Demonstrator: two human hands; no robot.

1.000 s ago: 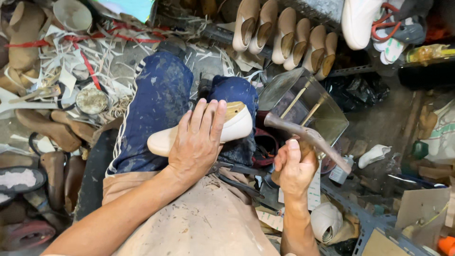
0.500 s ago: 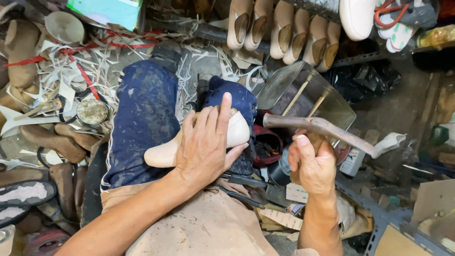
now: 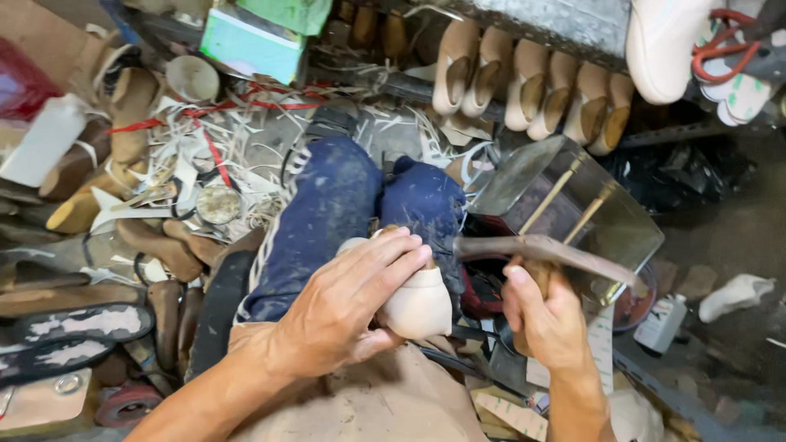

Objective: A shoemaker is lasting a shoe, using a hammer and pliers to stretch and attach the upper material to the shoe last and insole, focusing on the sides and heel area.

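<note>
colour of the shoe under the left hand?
Cream, plain: the shoe under the left hand, seen in the head view.

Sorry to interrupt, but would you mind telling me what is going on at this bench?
A seated person presses the left hand over a cream shoe resting on the knee of their blue trousers. The right hand holds a hammer raised beside the shoe, not touching it. A row of tan shoes sits on a shelf beyond.

Shoe (image 3: 422, 299) toe — under fingers (image 3: 385, 266)
</note>
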